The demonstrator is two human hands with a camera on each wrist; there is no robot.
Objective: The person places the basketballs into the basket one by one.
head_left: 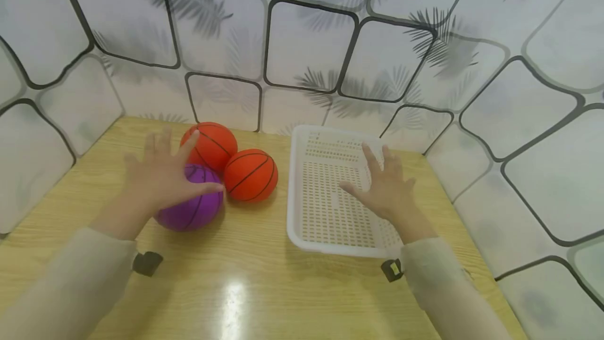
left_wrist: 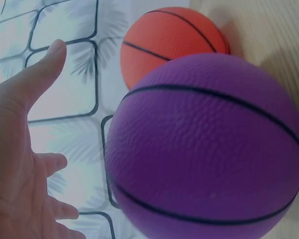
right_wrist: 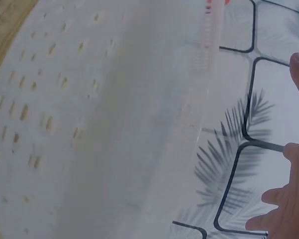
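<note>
In the foreground, two pale sleeves (head_left: 71, 287) are stretched over a wood-grained worktop (head_left: 302, 298), its front stretch marked by a bright reflection. Beyond the cuffs, the left grip (head_left: 162, 177) is held with fingers spread above a purple ball (head_left: 195, 214); a gap is seen between the two in the left wrist view. The right grip (head_left: 384, 185), also spread, is raised over a white basket (head_left: 294, 188), whose right rim is partly hidden by it. Room is found on a strip between ball and basket, and on another between basket and right edge. The purple ball's pebbled skin is crossed by black curved lines. The basket, rectangular and round-cornered, is pierced by rows of small holes. Farther back, two orange balls (head_left: 251, 174), likewise black-lined, are grouped just beside the purple one, the rearmost set near the back edge. Behind and along both sides, the worktop is bounded by a patterned wall (head_left: 311, 46) printed with dark outlines and grey fronds.
</note>
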